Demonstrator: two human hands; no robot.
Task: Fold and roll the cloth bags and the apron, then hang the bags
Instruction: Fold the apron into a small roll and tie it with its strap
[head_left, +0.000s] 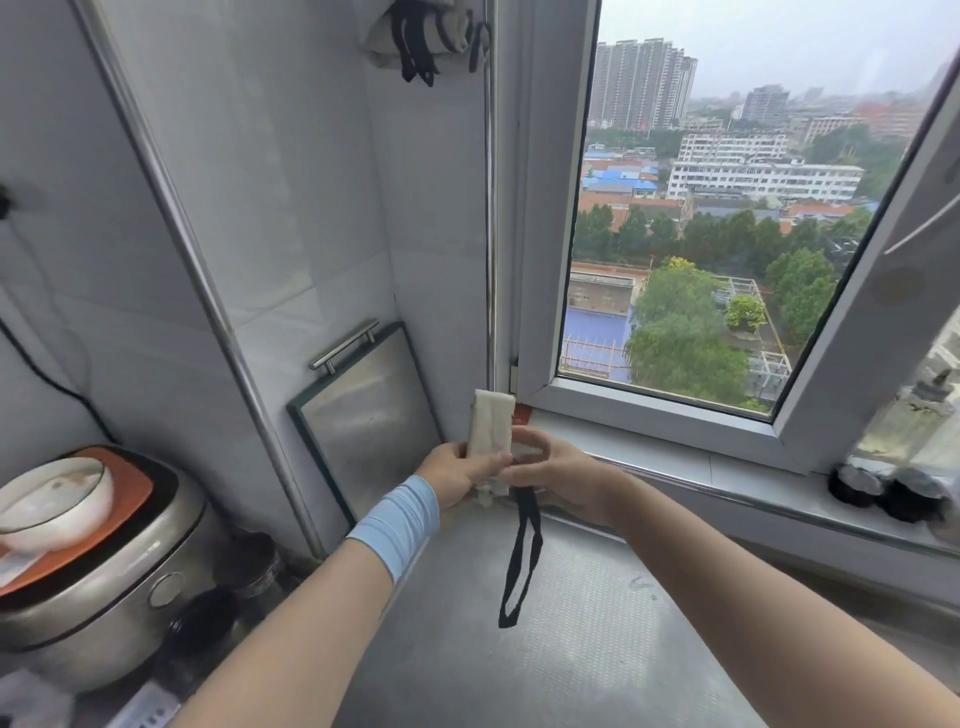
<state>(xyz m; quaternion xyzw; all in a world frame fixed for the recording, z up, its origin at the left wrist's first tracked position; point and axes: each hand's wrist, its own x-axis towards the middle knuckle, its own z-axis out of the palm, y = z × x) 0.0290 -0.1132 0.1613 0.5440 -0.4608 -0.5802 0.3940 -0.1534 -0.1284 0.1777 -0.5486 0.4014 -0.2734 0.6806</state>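
1. Rolled cloth bag stands upright above the steel counter, its top edge just beside the window frame corner.
2. Left hand grips its lower half; right hand curls round the black strap, loop dangling over the counter.
3. Rice cooker sits well apart, left.

The single camera rides on the person's head, looking forward and down toward the corner where the steel counter meets the window. It sits close above the left hand and right hand, held out in front.
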